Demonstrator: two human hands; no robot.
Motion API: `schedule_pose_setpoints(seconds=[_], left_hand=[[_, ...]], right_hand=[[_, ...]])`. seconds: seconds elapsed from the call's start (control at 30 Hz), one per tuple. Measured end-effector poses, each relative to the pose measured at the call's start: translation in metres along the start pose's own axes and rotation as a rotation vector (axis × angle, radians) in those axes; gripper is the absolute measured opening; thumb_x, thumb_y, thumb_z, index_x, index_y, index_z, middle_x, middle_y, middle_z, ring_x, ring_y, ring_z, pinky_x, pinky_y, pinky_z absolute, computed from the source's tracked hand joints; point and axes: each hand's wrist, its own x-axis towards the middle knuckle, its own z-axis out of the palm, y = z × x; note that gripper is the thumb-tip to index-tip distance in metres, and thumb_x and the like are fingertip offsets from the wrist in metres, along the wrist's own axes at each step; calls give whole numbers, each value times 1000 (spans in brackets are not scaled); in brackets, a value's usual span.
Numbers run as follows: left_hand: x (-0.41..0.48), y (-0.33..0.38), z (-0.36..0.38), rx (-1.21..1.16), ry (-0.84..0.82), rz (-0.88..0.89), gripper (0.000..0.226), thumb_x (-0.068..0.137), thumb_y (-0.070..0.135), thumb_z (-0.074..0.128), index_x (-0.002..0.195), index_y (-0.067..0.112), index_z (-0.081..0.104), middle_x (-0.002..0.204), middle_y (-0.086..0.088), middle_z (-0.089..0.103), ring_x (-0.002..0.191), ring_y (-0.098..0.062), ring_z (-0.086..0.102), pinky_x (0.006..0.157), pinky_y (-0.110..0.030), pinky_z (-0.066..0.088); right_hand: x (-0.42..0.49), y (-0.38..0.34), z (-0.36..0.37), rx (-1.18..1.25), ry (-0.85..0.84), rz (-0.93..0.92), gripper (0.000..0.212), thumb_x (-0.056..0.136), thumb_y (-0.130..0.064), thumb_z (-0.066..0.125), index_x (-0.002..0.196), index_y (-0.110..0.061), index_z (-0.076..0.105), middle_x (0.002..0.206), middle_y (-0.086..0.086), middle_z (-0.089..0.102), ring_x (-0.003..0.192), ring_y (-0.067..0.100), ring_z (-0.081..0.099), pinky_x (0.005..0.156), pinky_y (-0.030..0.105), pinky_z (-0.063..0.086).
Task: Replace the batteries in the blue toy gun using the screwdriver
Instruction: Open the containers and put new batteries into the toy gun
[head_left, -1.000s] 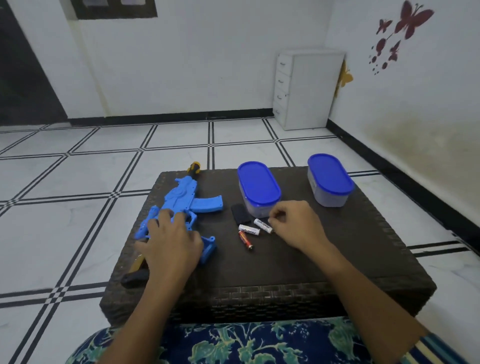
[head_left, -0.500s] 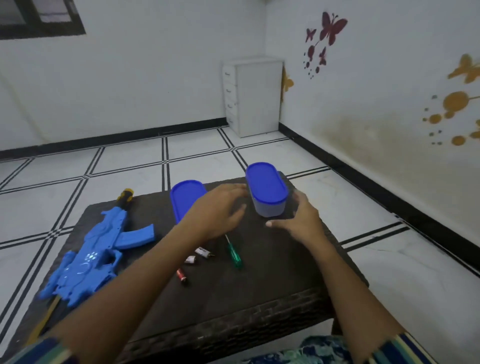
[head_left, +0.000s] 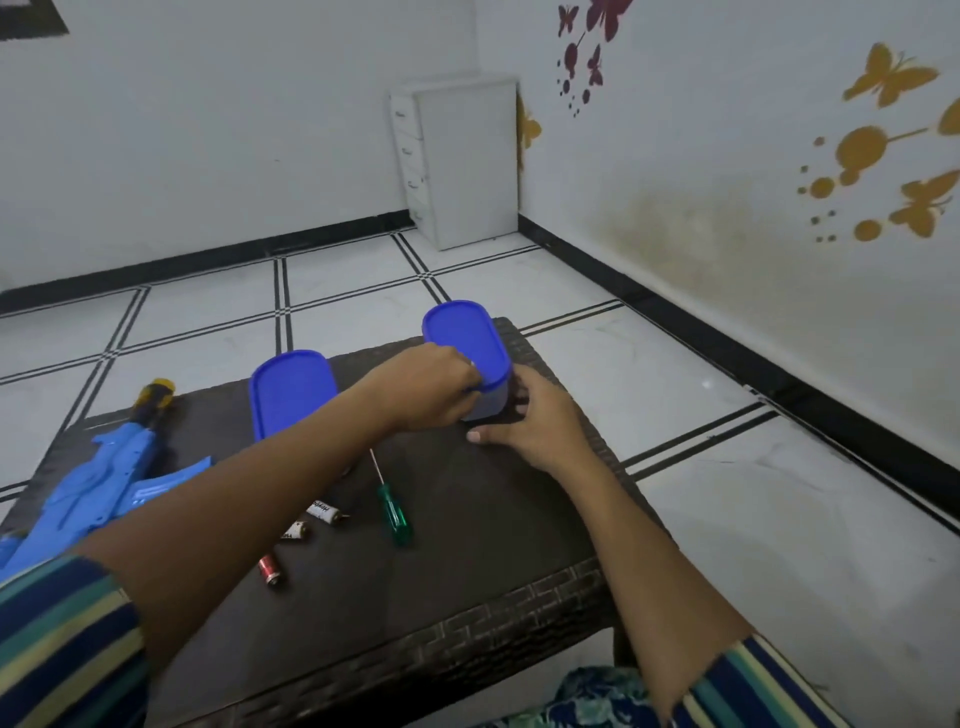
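A low, dark woven table fills the view from a camera worn on a person's head. The blue toy gun lies along the table's left edge with its yellow tip toward the far side, and neither hand touches it. A closed tub with a blue top stands at the table's far middle.

A second tub stands at the table's far right corner, and both hands meet on it. The right hand cups its near right wall, fingers curled round it, apparently to steady it. The left hand, stretched across the table, pinches the near rim of its lid, seemingly to prise it off. Its contents cannot be made out.

The green-handled screwdriver lies at the table's centre, shaft pointing away, within easy reach. Toward the table's left from it lie three loose batteries, two white and one red, probably set out for the swap.
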Motion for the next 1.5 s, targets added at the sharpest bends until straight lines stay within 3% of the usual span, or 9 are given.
schedule_pose_setpoints(seconds=[0.23,0.43,0.53,0.7,0.83,1.0,1.17,1.27,1.5], left_hand=[[-8,11,-14,73,-107,32,15,85,17,50,83,4,57,73,-6,47,60,-23,43,57,-30,30],[-25,21,-24,-41,-163,-25,20,80,22,56,83,3,53,95,-8,55,66,-23,44,59,-34,36],[-30,31,-27,73,-210,-75,27,81,31,56,86,7,45,112,-6,53,66,-25,44,58,-33,33],[-32,35,-29,178,-190,-152,37,79,33,55,102,4,54,115,-6,50,64,-26,46,58,-34,41],[-35,33,-32,135,-130,-209,33,76,37,60,88,7,55,108,-4,50,58,-20,42,54,-32,35],[-45,36,-38,58,-93,-252,31,75,33,64,93,8,61,68,6,32,64,-20,47,59,-32,42],[-51,24,-60,51,140,-406,15,77,25,57,89,15,58,69,1,40,72,-25,51,66,-33,40],[-50,-20,-89,-184,402,-653,10,68,21,54,67,11,55,65,-8,49,65,-32,49,60,-31,36],[-96,-85,-58,-1286,675,-1247,15,58,1,47,71,7,54,86,-15,56,65,-29,57,63,-41,58]], right_hand=[[-8,-6,11,-59,-14,-4,89,48,-35,96,119,-21,45,114,-5,59,99,11,59,70,17,48],[-15,-20,19,-141,-6,-37,94,49,-62,72,129,-20,45,113,-3,66,102,19,62,92,38,49],[-19,-27,26,-240,-6,-53,91,46,-64,52,125,-19,47,105,-4,68,103,20,62,97,36,40],[-19,-31,35,-382,-28,-87,71,60,-52,53,123,-21,46,104,-2,67,102,22,64,94,38,34],[-17,-35,39,-420,-46,-111,79,61,-52,54,135,-25,42,114,-5,65,110,18,62,98,39,32],[-17,-37,46,-442,-84,-117,78,62,-54,55,133,-25,43,116,-7,63,110,17,61,109,50,28],[-19,-34,48,-475,-79,-76,77,57,-68,73,119,-27,52,113,-11,63,110,11,58,108,45,27],[-21,-32,44,-435,-53,-72,79,58,-67,76,121,-26,51,114,-10,64,112,12,58,110,45,27],[-26,-40,41,-408,-100,-77,110,62,-66,74,150,-37,14,134,-8,56,125,15,51,116,48,18]])
